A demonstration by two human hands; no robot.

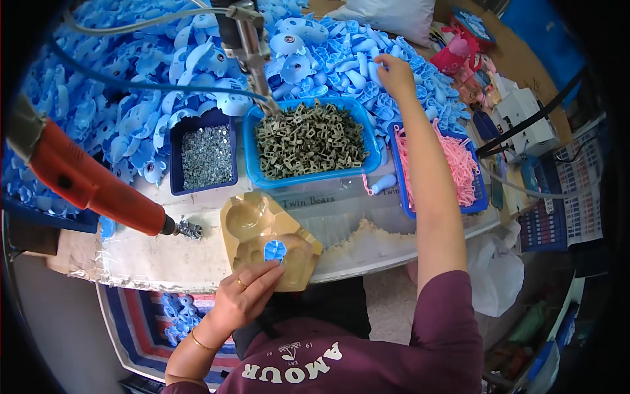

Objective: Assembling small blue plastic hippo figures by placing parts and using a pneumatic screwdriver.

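My left hand (248, 292) pinches a small blue plastic part (275, 251) between thumb and fingers. It holds the part over the lower end of a tan, hollowed fixture block (239, 253) at the table's near edge. My right arm stretches far forward, and my right hand (397, 77) is over the heap of small blue plastic pieces (359, 64), its fingers bent but apart. No held piece shows in it. Left of the block hangs an orange power screwdriver (98, 180), several screws clustered at its tip (189, 229).
A blue tray (315, 179) holds dark green clips; a navy bin (202, 189) holds small screws. Pink strips lie in a blue basket (472, 209). A metal tool on a hose (252, 59) hangs above the trays. Larger blue shells (131, 98) heap at the left.
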